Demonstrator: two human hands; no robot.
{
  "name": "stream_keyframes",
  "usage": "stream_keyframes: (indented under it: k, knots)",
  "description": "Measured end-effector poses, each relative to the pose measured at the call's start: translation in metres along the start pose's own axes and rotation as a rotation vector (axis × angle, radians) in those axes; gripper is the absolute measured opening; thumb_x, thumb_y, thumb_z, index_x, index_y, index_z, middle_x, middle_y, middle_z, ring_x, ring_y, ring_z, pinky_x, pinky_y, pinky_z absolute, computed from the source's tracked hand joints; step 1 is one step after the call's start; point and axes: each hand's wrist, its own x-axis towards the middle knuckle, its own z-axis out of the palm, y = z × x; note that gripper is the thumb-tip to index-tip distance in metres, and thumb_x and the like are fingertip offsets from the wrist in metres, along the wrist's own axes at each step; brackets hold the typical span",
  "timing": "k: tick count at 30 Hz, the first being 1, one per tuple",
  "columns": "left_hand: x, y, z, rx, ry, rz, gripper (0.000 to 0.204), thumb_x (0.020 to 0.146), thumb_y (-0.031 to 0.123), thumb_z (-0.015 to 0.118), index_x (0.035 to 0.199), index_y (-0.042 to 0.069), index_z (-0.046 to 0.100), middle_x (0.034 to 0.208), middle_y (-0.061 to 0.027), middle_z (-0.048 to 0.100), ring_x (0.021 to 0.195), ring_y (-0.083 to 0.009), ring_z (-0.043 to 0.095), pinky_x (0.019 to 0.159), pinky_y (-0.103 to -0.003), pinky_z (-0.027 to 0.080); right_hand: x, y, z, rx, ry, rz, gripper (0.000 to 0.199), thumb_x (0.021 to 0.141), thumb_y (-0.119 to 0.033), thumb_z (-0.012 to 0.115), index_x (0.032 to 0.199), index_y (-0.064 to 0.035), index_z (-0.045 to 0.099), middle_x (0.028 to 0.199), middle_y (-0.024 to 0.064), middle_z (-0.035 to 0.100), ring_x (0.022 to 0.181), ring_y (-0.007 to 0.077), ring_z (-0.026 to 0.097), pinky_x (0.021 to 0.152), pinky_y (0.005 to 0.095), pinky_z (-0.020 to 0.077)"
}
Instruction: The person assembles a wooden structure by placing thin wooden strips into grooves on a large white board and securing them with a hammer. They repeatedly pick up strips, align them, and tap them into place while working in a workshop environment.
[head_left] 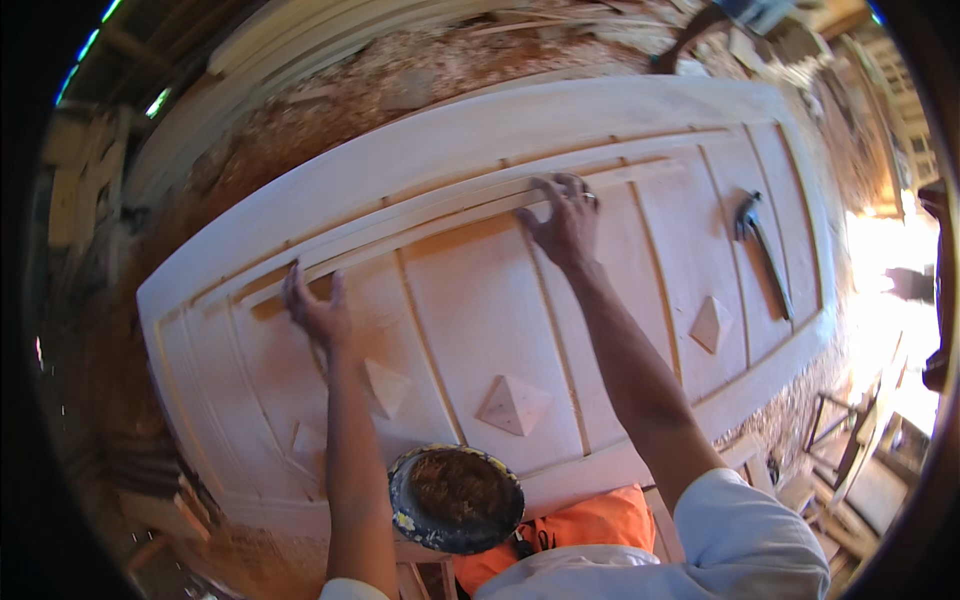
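Pale wooden door panel (470,160) lies flat, filling the view. Long thin wood strip (440,215) rests along its far side, running left to right. Left hand (315,310), fingers spread, presses flat on the strip's left end. Right hand (565,220), fingers apart, bears on the strip mid-length. Hammer (762,250) lies on the panel, right. Round bowl (455,497) sits near edge.
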Motion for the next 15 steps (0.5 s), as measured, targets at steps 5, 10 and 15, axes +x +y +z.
stream_keyframes:
  k: [5, 10, 15]
  knots:
    - [-0.002, 0.004, -0.001, 0.012, 0.026, -0.109, 0.097, 0.077, 0.035, 0.091, 0.152, 0.001, 0.042, 0.150, -0.0237, 0.051, 0.143, -0.0420, 0.044, 0.120, -0.055, 0.034, 0.005, -0.017, -0.002, -0.161, -0.112, 0.019, 0.056, 0.083, -0.045, 0.083, 0.131, -0.0224, 0.068, 0.140, 0.0103, 0.062, 0.137, 0.0321, 0.051, 0.112, 0.0570, 0.0361]
    - [-0.003, 0.017, -0.011, -0.015, 0.058, -0.191, 0.086, 0.076, 0.030, 0.091, 0.148, 0.009, 0.048, 0.153, -0.0248, 0.045, 0.147, -0.0406, 0.039, 0.119, -0.053, 0.038, -0.001, -0.060, 0.004, -0.123, -0.083, -0.153, 0.050, 0.078, -0.027, 0.088, 0.125, -0.0208, 0.070, 0.131, 0.0055, 0.066, 0.133, 0.0313, 0.054, 0.111, 0.0506, 0.0408]
    - [-0.001, 0.017, -0.015, -0.003, -0.001, -0.265, 0.064, 0.077, 0.032, 0.089, 0.130, 0.009, 0.063, 0.149, -0.0193, 0.050, 0.140, -0.0407, 0.045, 0.114, -0.054, 0.043, -0.006, -0.108, 0.022, -0.145, -0.177, -0.151, 0.048, 0.080, -0.026, 0.087, 0.125, -0.0232, 0.069, 0.129, 0.0047, 0.067, 0.132, 0.0311, 0.055, 0.110, 0.0513, 0.0413]
